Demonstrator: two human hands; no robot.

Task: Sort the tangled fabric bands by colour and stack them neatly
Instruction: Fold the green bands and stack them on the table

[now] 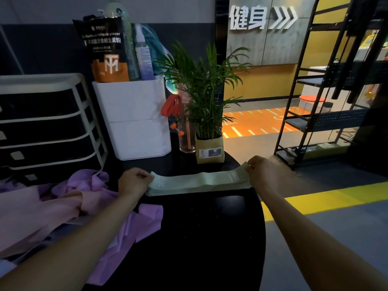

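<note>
Underneath both hands lies a round black table point(201, 238), glossy and dim, standing in a gym room with a grey floor, a yellow floor stripe point(327, 204) to the right of the right hand and a black metal rack point(319, 114) farther off behind it. Beyond the left hand stand a white bin point(136, 118) holding a black-and-orange powder pouch point(105, 49) and a spray bottle point(143, 53); left of that is a black-and-white drawer unit point(46, 122). Beyond the space between the hands sit a potted palm point(206, 97) in a paper wrap and a clear glass point(186, 133).

The left hand point(134, 181) pinches one end of a stack of pale green fabric bands point(197, 183), and the right hand point(262, 171) pinches the other end, so the stack stretches flat between them on the table. The top band bears a white "30" near the left hand and small white lettering near the right hand; the right end is lifted slightly. Just left of the left forearm lies a loose heap of purple bands point(144, 219) and pink bands point(31, 208), crumpled together.
</note>
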